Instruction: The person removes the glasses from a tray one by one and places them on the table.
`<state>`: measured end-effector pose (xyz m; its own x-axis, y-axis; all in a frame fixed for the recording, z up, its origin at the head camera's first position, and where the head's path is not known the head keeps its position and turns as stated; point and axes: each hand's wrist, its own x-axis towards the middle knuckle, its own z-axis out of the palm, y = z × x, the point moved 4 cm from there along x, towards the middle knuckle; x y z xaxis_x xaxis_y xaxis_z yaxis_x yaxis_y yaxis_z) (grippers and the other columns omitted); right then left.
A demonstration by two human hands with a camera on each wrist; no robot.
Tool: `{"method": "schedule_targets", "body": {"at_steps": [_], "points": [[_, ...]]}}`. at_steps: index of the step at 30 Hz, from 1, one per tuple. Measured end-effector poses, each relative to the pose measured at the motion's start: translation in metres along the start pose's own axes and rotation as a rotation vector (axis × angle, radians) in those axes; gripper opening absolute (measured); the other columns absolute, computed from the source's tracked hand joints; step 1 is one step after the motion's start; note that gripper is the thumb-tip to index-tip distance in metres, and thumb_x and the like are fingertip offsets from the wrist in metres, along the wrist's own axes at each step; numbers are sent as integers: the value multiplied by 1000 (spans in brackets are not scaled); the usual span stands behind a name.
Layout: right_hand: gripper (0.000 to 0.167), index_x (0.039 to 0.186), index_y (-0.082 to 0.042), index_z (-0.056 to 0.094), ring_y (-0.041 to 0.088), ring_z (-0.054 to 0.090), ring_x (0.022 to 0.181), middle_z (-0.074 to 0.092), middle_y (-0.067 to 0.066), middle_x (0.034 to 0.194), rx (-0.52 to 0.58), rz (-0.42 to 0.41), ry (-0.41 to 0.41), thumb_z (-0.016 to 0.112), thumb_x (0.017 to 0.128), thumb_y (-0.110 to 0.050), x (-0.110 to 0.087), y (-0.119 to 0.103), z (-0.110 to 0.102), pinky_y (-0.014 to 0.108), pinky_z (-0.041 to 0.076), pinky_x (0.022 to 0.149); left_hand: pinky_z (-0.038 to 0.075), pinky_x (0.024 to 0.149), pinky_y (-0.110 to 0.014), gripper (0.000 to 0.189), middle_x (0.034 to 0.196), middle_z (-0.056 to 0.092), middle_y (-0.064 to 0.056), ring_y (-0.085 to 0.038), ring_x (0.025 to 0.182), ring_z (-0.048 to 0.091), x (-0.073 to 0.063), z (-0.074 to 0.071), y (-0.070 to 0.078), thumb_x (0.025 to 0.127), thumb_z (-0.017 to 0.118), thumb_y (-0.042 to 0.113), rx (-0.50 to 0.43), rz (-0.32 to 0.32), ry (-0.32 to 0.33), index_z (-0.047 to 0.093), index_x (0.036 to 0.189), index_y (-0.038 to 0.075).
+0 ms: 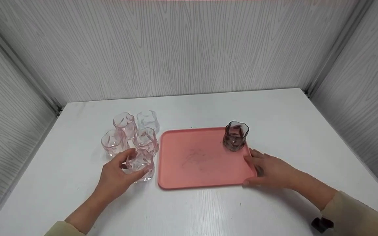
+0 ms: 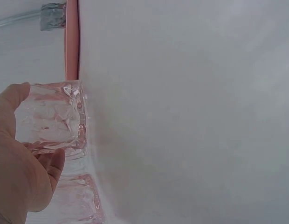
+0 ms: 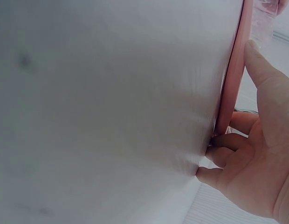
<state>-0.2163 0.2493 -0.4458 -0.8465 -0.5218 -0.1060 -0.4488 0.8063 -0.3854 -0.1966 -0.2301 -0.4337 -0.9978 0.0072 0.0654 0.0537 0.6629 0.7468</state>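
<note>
My left hand [image 1: 115, 175] holds a pale pink clear glass [image 1: 140, 164] by its sides, thumb on the near side and fingers on the far side. In the left wrist view this glass [image 2: 53, 116] stands upright close to the tray's left end. My right hand [image 1: 269, 168] grips the right edge of a pink rectangular tray [image 1: 189, 164] near its front corner. The right wrist view shows the thumb against the tray's front rim [image 3: 234, 70], other fingers curled at its side. A dark smoky glass [image 1: 235, 136] stands on the tray's back right corner.
Behind the held glass stand several more glasses: pinkish ones [image 1: 114, 142] [image 1: 125, 125] [image 1: 145, 141] and a colourless one [image 1: 148, 121]. All rest on a white table [image 1: 189, 213]. Grey wood-grain panels [image 1: 189, 49] rise at the back and both sides.
</note>
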Motion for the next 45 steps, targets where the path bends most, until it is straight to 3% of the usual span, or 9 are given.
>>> {"method": "schedule_targets", "body": {"at_steps": [7,21,28,38,41,45], "points": [[101,156,-5,52,51,38,149,37,28,165,21,17,-7,70,87,-76,-1,-1,0,66,38,116,57,95,-38,83,142,65,-6,-23,114,62,0,0,0,85,89,48,6,3,-6,55,152,14],[102,157,-5,50,51,39,148,36,27,165,10,16,-12,70,87,-76,-1,-2,-1,66,39,114,55,95,-32,83,142,66,-4,-22,115,62,1,2,1,84,89,52,-1,-28,-9,56,152,17],[103,157,-3,50,51,39,148,37,28,165,14,8,-7,70,88,-76,0,-1,0,65,39,115,55,95,-30,84,142,66,-5,-22,116,62,2,2,0,84,89,52,-12,-8,-21,56,152,15],[102,158,-3,49,50,38,149,36,26,166,6,-7,-7,68,89,-76,-1,-1,0,64,38,117,53,105,-48,85,149,60,-11,-29,128,59,2,-3,3,85,91,44,11,11,-54,53,154,12],[102,159,-5,48,49,39,149,35,25,167,2,3,-15,67,89,-77,-1,-1,0,64,38,116,48,110,-54,88,152,57,-13,-32,136,55,2,-10,8,84,91,44,17,53,-54,52,155,9],[103,159,-6,48,49,39,149,35,25,167,-12,16,-29,65,89,-79,0,-1,-1,64,39,116,47,111,-56,84,150,58,-13,-31,138,54,11,-25,33,85,91,40,18,166,-1,54,153,6]]}}
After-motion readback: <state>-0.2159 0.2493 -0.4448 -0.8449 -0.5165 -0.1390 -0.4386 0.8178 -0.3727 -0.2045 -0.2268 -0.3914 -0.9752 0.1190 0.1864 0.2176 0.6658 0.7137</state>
